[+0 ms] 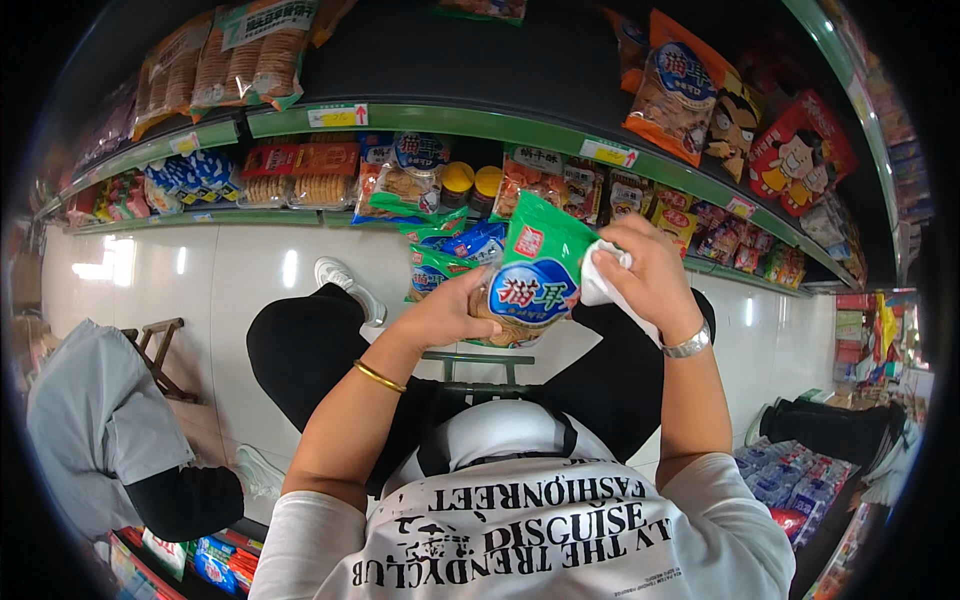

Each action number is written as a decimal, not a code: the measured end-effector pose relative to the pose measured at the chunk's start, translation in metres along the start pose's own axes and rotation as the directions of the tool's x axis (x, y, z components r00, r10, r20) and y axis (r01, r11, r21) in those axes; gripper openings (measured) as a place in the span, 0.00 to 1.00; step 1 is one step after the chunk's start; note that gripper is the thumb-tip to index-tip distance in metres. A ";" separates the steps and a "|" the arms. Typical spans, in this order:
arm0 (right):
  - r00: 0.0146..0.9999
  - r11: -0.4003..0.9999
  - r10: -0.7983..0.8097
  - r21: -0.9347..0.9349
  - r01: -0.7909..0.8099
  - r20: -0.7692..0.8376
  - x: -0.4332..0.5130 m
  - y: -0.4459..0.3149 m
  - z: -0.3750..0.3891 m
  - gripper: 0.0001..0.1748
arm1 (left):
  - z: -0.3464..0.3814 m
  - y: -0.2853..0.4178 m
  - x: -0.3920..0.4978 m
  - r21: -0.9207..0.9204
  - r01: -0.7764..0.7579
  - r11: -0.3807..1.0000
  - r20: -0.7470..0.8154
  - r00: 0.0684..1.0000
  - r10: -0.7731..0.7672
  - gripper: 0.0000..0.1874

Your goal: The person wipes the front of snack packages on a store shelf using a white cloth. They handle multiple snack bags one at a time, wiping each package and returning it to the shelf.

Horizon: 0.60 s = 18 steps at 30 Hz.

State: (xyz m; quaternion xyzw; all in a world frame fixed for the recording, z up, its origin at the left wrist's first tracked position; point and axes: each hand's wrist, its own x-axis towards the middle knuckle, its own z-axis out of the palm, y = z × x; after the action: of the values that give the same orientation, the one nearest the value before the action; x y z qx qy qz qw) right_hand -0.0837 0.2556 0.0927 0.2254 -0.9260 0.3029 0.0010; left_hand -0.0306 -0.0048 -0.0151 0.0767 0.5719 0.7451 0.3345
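Note:
A green-topped plastic snack bag (534,281) with a blue oval print is held up before me. My left hand (454,309) grips its lower left side, thumb across the front. In my right hand (649,268) is a bunched white cloth (604,276), pressed against the bag's upper right edge; one end of it hangs down by my wrist. Behind my left hand, more green bags (429,274) and a blue bag (480,238) lie in a pile low in front of the shelf. Whether my right fingers also touch the bag is hard to tell.
A green-edged shelf (450,120) curves across the front, with biscuit packs (251,56), an orange snack bag (675,90) and yellow-lidded jars (457,178). Another person (112,435) is at the left beside a wooden folding stool (161,356). Wrapped bottles (795,480) stand at the lower right, near another person's dark-trousered legs (832,427).

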 end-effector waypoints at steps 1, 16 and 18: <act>0.998 1.000 0.029 0.003 -0.029 0.060 -0.001 0.000 -0.001 0.09 | -0.001 -0.001 0.000 0.063 0.003 0.998 -0.013 1.000 -0.002 0.41; 0.925 0.909 0.104 -0.411 0.060 0.365 0.005 0.036 0.066 0.06 | -0.097 0.098 -0.014 0.170 -0.345 0.923 -0.635 0.678 0.370 0.18; 0.911 0.898 0.113 -0.432 0.077 0.396 0.006 0.048 0.083 0.06 | -0.104 0.100 -0.013 0.107 -0.383 0.918 -0.666 0.658 0.352 0.16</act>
State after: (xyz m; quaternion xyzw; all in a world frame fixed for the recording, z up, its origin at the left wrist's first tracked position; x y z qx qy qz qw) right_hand -0.0981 0.2413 -0.0012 0.2693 -0.9514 0.0322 -0.1461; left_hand -0.1130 -0.1076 0.0439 -0.0909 0.6100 0.7855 -0.0509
